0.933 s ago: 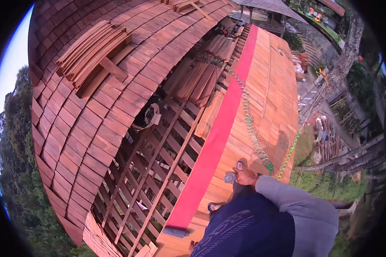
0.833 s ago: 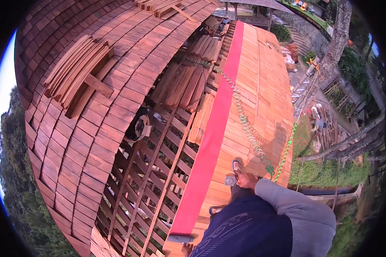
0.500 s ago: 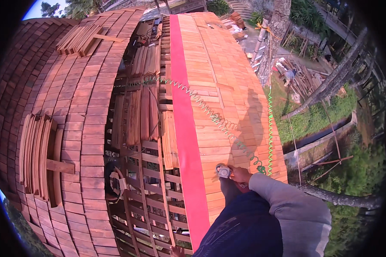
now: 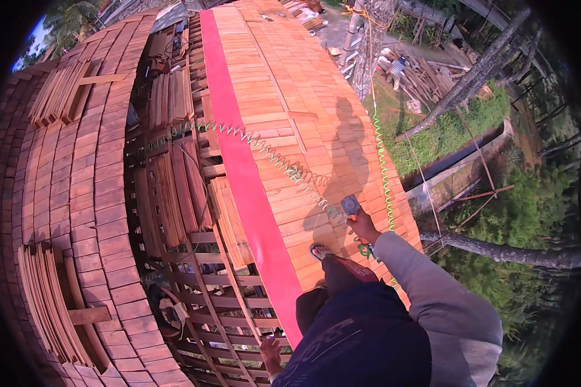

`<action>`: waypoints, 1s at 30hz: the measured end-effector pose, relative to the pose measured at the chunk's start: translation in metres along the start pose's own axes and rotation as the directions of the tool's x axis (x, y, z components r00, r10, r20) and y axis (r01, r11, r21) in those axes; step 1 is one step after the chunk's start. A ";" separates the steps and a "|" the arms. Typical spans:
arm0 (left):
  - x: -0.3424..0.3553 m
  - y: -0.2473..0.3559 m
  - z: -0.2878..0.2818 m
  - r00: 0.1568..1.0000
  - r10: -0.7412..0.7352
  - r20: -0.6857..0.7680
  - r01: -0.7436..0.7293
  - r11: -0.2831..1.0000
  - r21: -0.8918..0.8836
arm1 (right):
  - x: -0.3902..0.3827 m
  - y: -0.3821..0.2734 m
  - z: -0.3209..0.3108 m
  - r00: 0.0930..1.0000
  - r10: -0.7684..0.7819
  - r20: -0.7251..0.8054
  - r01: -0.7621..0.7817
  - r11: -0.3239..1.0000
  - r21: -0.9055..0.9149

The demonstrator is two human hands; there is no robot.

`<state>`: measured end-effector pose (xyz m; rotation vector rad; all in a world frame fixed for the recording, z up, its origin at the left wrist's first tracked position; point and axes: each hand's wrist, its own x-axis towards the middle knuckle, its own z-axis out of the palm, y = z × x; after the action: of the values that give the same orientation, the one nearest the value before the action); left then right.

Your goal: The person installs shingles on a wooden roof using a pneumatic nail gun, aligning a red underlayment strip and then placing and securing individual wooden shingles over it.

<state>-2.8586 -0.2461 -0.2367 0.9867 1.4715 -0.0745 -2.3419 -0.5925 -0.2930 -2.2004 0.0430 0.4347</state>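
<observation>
Head view: right hand (image 4: 366, 228) grips a grey-headed tool (image 4: 350, 205), fingers (image 4: 357, 224) partly hiding it; left hand (image 4: 271, 351) spreads empty, forearm hidden.

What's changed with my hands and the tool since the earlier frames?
The view has turned to the right. The right hand has carried the grey tool forward, away from the body, and the left hand shows more fully at the lower edge. No new grip or release is visible. Unchanged: the red strip and the stacked wood lie in place on the roof.
</observation>
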 end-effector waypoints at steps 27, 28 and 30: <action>0.049 0.002 -0.041 0.975 -0.041 0.220 0.007 0.988 0.154 | -0.149 0.069 -0.013 0.824 0.386 -0.414 -0.238 0.900 0.365; 0.052 0.008 -0.039 0.981 -0.079 0.179 0.062 0.993 0.099 | -0.148 0.069 -0.005 0.827 0.387 -0.407 -0.223 0.892 0.394; 0.061 0.020 -0.043 0.988 -0.113 0.104 0.110 0.993 0.033 | -0.137 0.067 0.008 0.835 0.389 -0.390 -0.208 0.878 0.431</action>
<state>-2.8699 -0.1774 -0.2695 0.9081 1.4308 -0.2245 -2.4854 -0.6447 -0.3044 -1.8677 0.6970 0.0427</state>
